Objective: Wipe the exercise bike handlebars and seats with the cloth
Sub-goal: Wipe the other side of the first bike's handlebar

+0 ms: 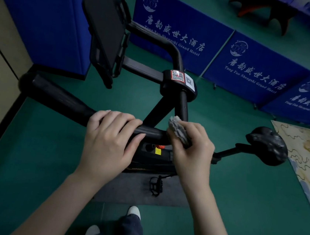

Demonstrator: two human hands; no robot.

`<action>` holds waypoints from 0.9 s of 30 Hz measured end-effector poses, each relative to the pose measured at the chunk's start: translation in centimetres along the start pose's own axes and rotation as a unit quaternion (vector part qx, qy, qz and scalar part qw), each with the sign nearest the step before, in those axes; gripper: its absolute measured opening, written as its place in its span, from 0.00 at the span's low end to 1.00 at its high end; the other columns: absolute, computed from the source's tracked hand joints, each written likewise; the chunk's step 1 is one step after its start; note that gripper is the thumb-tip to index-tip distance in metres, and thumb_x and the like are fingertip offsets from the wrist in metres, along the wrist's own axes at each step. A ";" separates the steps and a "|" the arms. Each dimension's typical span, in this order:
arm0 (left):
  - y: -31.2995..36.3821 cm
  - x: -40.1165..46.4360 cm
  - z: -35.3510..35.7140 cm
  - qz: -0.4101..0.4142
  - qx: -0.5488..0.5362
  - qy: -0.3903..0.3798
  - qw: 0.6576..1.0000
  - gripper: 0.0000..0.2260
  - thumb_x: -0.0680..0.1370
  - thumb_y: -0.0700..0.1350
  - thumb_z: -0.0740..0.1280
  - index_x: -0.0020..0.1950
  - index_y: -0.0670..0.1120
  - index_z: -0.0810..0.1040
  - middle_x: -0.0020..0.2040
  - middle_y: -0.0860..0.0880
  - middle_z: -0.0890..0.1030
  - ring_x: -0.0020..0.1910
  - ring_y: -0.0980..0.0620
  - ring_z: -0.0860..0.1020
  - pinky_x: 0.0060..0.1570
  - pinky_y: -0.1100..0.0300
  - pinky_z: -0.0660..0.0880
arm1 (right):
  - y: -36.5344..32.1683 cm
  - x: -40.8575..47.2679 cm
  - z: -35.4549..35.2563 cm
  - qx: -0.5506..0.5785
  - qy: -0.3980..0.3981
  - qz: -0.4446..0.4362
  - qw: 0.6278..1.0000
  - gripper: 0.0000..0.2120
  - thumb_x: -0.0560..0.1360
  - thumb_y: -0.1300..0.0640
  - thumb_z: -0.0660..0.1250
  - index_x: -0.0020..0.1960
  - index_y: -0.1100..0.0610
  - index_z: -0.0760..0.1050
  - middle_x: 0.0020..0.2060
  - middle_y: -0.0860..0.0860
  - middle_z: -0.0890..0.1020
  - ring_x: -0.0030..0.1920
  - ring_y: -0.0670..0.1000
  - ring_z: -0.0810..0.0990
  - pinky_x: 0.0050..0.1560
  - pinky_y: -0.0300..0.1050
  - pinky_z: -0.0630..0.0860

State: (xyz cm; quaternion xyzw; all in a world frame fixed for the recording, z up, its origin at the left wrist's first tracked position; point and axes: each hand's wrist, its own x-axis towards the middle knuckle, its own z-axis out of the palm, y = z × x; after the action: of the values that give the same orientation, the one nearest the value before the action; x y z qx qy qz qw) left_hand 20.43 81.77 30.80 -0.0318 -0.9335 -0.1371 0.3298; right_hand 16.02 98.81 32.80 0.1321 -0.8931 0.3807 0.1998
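Observation:
A black exercise bike stands below me. Its near handlebar [59,98] runs from the left toward the middle. My left hand [109,137] is wrapped over that bar. Just to the right, my right hand [191,148] presses a crumpled grey cloth [178,129] against the same bar near its bend. The far handlebar [159,39] curves behind a dark screen [104,32]. The black seat [268,145] sits on its post at the right, apart from both hands.
Blue hotel-branded partition panels [252,70] ring the bike at the back and left. Green floor [29,161] lies all around, with a grey mat [132,190] and a black cable [155,185] under the bike. A patterned rug [308,158] lies at right. My feet show at the bottom.

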 end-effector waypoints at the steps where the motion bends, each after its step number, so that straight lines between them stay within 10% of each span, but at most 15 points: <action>1: 0.0 0.0 -0.1 0.000 0.000 -0.002 1.000 0.09 0.78 0.50 0.65 0.52 0.47 0.80 0.48 0.52 0.80 0.50 0.50 0.77 0.59 0.55 0.62 | 0.1 0.4 -0.3 -0.003 -0.016 -0.018 1.000 0.08 0.72 0.62 0.72 0.51 0.60 0.81 0.43 0.50 0.81 0.45 0.51 0.79 0.47 0.39 0.73; 6: 0.0 0.0 -0.1 -0.003 0.006 -0.010 1.000 0.09 0.78 0.50 0.65 0.53 0.47 0.80 0.49 0.52 0.80 0.50 0.50 0.78 0.61 0.56 0.61 | 0.3 3.4 -0.9 0.013 -0.002 -0.051 0.999 0.07 0.73 0.61 0.73 0.51 0.61 0.81 0.44 0.51 0.82 0.44 0.49 0.79 0.46 0.35 0.72; 17: 0.5 0.1 -0.3 -0.033 0.007 -0.026 0.999 0.11 0.78 0.51 0.64 0.54 0.47 0.80 0.50 0.53 0.80 0.51 0.51 0.77 0.62 0.57 0.61 | -0.3 5.2 0.4 0.027 -0.269 -0.118 0.956 0.05 0.76 0.57 0.69 0.52 0.55 0.80 0.42 0.48 0.83 0.43 0.46 0.80 0.45 0.36 0.74; 22: 0.8 0.1 -0.4 -0.048 0.001 -0.027 0.998 0.10 0.78 0.51 0.65 0.52 0.48 0.81 0.49 0.53 0.80 0.51 0.52 0.77 0.62 0.57 0.61 | 1.0 8.7 -1.1 -0.064 -0.369 -0.159 0.914 0.05 0.74 0.60 0.71 0.49 0.55 0.82 0.37 0.42 0.78 0.42 0.47 0.76 0.43 0.21 0.65; 27: 1.5 0.3 -0.3 -0.067 0.015 -0.022 0.997 0.13 0.77 0.54 0.65 0.50 0.46 0.81 0.47 0.52 0.80 0.50 0.50 0.78 0.64 0.54 0.62 | 0.6 8.2 -0.2 -0.010 -0.384 -0.141 0.913 0.03 0.75 0.59 0.69 0.47 0.54 0.82 0.37 0.47 0.82 0.42 0.47 0.79 0.43 0.34 0.73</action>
State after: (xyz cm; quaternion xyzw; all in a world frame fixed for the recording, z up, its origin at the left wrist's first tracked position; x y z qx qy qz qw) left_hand 20.59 83.15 31.63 0.0326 -0.9427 -0.1438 0.2993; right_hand 8.63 98.65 36.29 0.3907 -0.8770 0.2593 -0.1051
